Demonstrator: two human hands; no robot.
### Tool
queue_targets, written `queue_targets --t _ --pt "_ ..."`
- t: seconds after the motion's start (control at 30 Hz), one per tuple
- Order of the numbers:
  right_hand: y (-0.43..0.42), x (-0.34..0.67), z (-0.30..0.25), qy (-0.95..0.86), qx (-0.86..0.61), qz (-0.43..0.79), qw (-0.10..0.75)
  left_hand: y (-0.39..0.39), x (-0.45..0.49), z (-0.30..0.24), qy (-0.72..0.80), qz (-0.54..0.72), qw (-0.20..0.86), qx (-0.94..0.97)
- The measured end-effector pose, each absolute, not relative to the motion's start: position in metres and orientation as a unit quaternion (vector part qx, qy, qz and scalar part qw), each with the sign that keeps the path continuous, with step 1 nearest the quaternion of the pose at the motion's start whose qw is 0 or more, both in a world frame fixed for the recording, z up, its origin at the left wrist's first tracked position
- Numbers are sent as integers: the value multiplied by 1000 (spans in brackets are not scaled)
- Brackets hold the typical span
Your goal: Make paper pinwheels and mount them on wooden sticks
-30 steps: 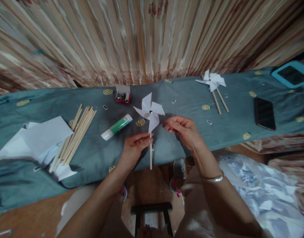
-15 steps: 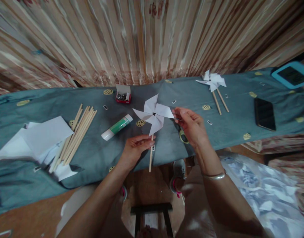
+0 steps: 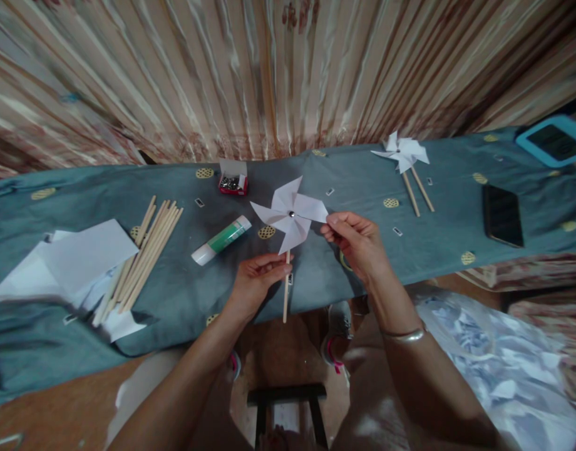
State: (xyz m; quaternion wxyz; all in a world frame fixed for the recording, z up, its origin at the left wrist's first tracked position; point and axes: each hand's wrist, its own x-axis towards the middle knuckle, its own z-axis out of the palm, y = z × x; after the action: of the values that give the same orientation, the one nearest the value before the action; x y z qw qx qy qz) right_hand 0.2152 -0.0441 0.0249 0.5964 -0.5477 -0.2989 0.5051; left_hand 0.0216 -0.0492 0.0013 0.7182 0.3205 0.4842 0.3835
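A white paper pinwheel (image 3: 288, 219) with a silver pin at its centre is held up over the table's near part. My left hand (image 3: 257, 282) pinches its wooden stick just below the blades. At the tip of the right-hand blade, the thumb and fingers of my right hand (image 3: 356, 241) are closed on the paper. Partly hidden behind that hand lies something with a yellow-green loop (image 3: 345, 260), perhaps scissors. Left of the pinwheel are a green and white glue stick (image 3: 222, 240) and a small open red box (image 3: 233, 183) of metal pins.
Wooden sticks (image 3: 149, 257) and white paper sheets (image 3: 88, 260) lie on the left of the cloth-covered table (image 3: 175, 332). Finished-looking pinwheels (image 3: 403, 153) rest at the back right, near a black phone (image 3: 503, 215) and a blue-framed device (image 3: 554, 140). A plastic bag of paper (image 3: 499, 369) sits below right.
My right hand has moved slightly left and down, and its fingers have closed on the blade tip. The pinwheel's blades have turned a little; my left hand stays put.
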Motion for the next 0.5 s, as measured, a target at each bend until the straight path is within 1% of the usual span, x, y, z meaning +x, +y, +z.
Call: queue_targets --t 0.5 --pt "-51 209 28 -324 -541 537 561 -48 25 3 492 390 706 328"
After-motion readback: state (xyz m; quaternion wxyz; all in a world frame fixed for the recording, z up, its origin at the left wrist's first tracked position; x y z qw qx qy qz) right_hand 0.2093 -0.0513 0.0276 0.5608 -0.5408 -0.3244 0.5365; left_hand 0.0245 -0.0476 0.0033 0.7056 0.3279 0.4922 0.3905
